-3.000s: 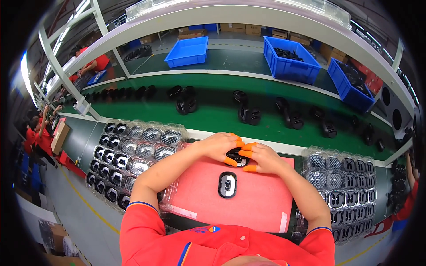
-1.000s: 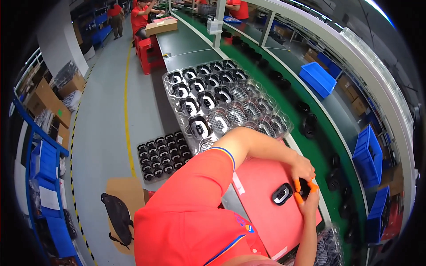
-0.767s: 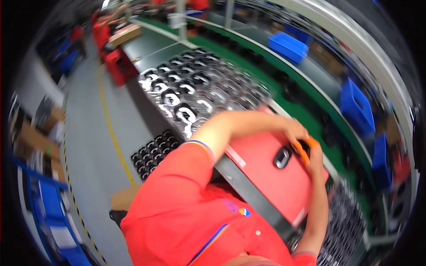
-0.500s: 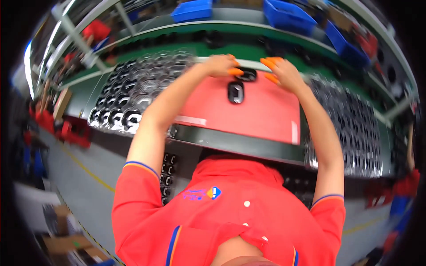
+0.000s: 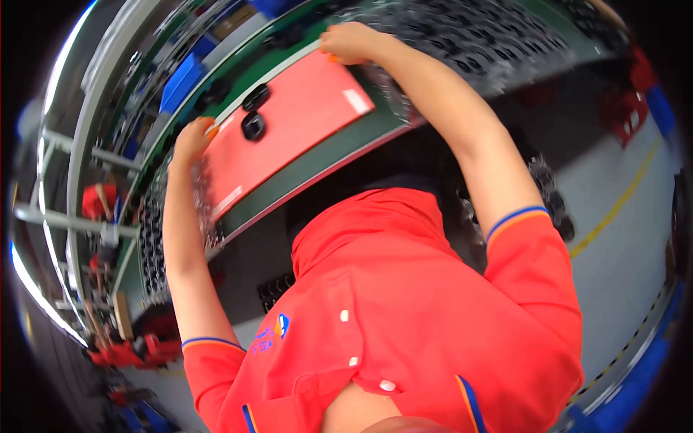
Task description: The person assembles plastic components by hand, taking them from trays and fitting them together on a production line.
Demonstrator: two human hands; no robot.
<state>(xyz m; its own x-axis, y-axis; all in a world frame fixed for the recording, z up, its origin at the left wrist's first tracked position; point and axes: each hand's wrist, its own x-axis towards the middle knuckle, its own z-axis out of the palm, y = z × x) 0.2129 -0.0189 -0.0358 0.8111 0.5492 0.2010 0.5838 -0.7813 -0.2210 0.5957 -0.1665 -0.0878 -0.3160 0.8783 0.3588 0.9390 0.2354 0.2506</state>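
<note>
Two black, rounded oval parts lie close together on a pink-red mat (image 5: pixel 296 119): a far one (image 5: pixel 255 97) and a glossy near one (image 5: pixel 253 126) with a rim. My left hand (image 5: pixel 192 138) is at the mat's far left corner, orange covers on its fingertips; most of its fingers are hidden behind the hand. Over at the far right corner, my right hand (image 5: pixel 348 43) has its fingers curled down, also with orange tips. Whatever lies under those fingers is out of sight. Both oval parts sit apart from my hands.
Clear moulded trays of black parts (image 5: pixel 469 40) stand right of the mat, and another tray stack (image 5: pixel 153 242) stands to its left. Beyond the mat runs a green belt (image 5: pixel 229 85) carrying dark pieces. A blue bin (image 5: pixel 182 83) stands behind it.
The view has swung, so the bench now slants up to the right. My hands have moved apart, the left away from the oval parts to the mat's left corner; the right fingers have curled in.
</note>
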